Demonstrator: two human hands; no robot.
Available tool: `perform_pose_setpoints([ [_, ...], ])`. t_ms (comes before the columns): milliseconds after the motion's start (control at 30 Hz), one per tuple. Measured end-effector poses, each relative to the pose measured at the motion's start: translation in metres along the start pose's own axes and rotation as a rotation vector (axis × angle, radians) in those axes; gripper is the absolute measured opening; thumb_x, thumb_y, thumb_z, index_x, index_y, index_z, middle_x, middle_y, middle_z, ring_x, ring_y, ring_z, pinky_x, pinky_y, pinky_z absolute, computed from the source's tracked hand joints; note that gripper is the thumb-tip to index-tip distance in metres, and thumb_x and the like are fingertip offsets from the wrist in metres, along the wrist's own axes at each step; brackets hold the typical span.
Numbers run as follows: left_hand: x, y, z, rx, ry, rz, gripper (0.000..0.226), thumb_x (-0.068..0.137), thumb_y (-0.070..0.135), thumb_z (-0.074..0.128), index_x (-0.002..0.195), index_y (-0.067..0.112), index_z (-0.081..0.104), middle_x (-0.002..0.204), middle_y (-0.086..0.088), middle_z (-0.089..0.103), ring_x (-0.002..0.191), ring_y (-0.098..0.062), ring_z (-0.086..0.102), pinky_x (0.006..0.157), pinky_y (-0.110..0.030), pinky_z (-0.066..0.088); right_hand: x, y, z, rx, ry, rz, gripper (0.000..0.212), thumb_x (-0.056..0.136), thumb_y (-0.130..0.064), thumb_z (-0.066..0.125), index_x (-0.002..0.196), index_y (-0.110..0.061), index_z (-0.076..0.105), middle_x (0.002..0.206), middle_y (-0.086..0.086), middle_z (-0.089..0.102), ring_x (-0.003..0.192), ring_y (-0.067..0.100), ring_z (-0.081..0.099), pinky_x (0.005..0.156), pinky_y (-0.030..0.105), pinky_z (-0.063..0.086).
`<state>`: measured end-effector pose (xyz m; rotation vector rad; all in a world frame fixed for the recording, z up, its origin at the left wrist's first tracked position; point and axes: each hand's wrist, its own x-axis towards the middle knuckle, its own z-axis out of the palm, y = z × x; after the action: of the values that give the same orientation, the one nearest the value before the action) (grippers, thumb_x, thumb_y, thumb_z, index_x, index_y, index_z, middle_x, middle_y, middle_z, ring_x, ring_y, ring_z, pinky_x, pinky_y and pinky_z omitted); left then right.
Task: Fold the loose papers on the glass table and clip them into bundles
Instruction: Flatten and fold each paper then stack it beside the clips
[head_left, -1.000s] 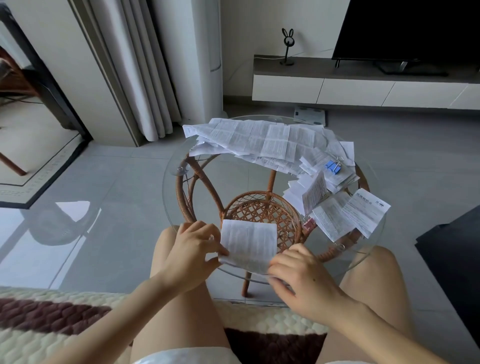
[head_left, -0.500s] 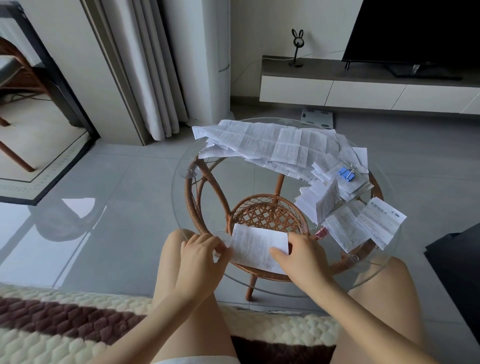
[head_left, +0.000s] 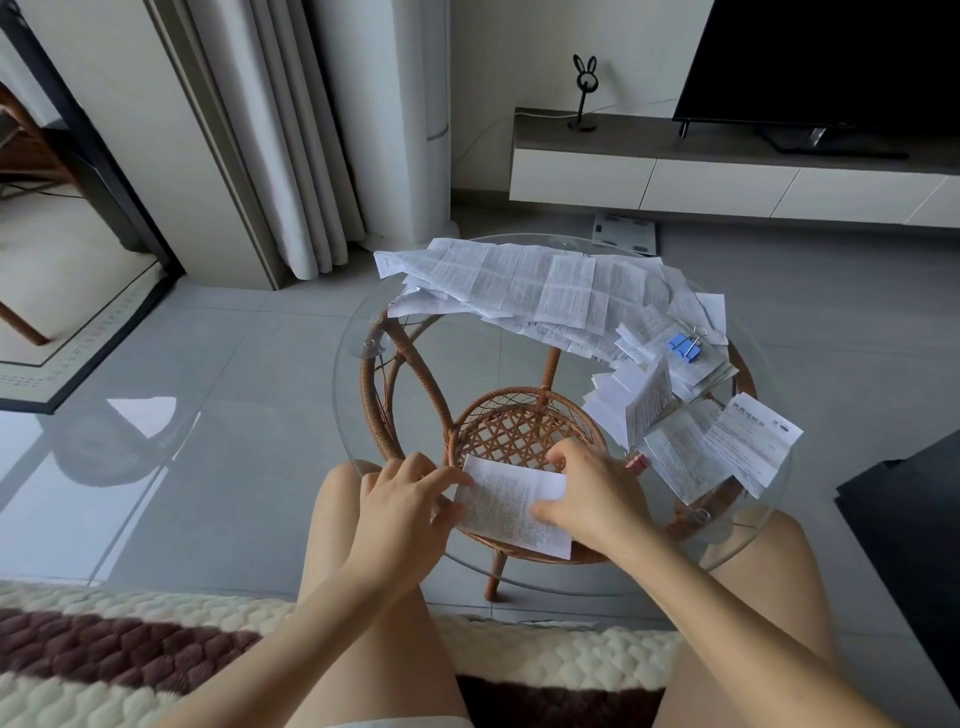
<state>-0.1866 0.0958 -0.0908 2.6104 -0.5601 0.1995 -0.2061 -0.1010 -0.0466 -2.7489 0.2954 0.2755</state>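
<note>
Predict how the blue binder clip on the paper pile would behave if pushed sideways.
The blue binder clip looks small and rigid, with flat sides, so it would probably slide rather than roll. The loose papers beneath it might shift too.

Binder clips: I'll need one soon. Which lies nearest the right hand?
The pink clip, half under papers right beside the right hand; the blue clip lies farther back on a paper stack.
</note>
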Motion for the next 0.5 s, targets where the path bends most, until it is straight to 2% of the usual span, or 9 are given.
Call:
perform_pose_setpoints([
  [100, 0.006, 0.002, -0.006, -0.019, -0.089, -0.038, 0.026, 0.088, 0.031, 0.064, 0.113, 0.037, 0.064, 0.105, 0.008, 0.056, 0.1, -0.016, 0.051, 0.081, -0.029, 0.034, 0.007, -0.003, -0.005, -0.02, -0.064, -0.006, 0.038, 0.076, -0.036, 0.075, 0.107, -0.022, 0.06, 0.111, -0.006, 0.061, 0.098, 0.014, 0.053, 0.073, 0.024, 0.036],
  [167, 0.011, 0.004, -0.008, -0.027, -0.13, -0.052, 0.034, 0.089, 0.031, 0.062, 0.122, 0.037, 0.057, 0.111, 0.009, 0.054, 0.106, -0.015, 0.048, 0.086, -0.028, 0.033, 0.008, -0.005, -0.003, -0.027, -0.06, -0.023, 0.032, 0.077, -0.029, 0.074, 0.106, -0.02, 0.061, 0.111, -0.003, 0.058, 0.1, 0.016, 0.051, 0.075, 0.025, 0.04],
  [267, 0.02, 0.007, -0.008, -0.05, -0.187, -0.077, 0.054, 0.087, 0.026, 0.064, 0.136, 0.032, 0.042, 0.119, 0.008, 0.052, 0.113, -0.015, 0.046, 0.094, -0.027, 0.034, 0.002, -0.006, -0.001, 0.028, -0.01, -0.054, 0.025, 0.082, -0.012, 0.065, 0.102, -0.018, 0.051, 0.105, -0.001, 0.056, 0.093, 0.016, 0.05, 0.074, 0.021, 0.041],
  [333, 0.025, 0.009, -0.008, -0.022, -0.242, -0.092, 0.063, 0.087, 0.027, 0.065, 0.143, 0.029, 0.035, 0.124, 0.006, 0.052, 0.116, -0.015, 0.046, 0.099, -0.026, 0.035, -0.004, -0.005, 0.002, 0.119, -0.002, -0.074, 0.032, 0.083, -0.001, 0.058, 0.106, -0.019, 0.045, 0.097, -0.004, 0.054, 0.087, 0.014, 0.049, 0.065, 0.019, 0.039],
  [433, 0.034, 0.016, -0.01, -0.085, -0.304, -0.147, 0.063, 0.086, 0.034, 0.067, 0.141, 0.023, 0.039, 0.125, 0.002, 0.055, 0.111, -0.017, 0.052, 0.093, -0.026, 0.044, -0.01, -0.001, 0.001, 0.34, 0.036, -0.109, 0.044, 0.079, 0.001, 0.064, 0.116, -0.021, 0.054, 0.098, -0.007, 0.058, 0.092, 0.011, 0.055, 0.063, 0.015, 0.039],
  [500, 0.042, 0.022, -0.017, -0.291, -0.332, -0.215, 0.04, 0.085, 0.034, 0.068, 0.119, 0.017, 0.058, 0.106, 0.003, 0.064, 0.091, -0.015, 0.06, 0.075, -0.026, 0.05, -0.012, 0.006, -0.009, 0.501, 0.057, -0.124, 0.039, 0.075, -0.003, 0.072, 0.108, -0.021, 0.063, 0.101, -0.008, 0.066, 0.096, 0.009, 0.06, 0.072, 0.017, 0.046],
])
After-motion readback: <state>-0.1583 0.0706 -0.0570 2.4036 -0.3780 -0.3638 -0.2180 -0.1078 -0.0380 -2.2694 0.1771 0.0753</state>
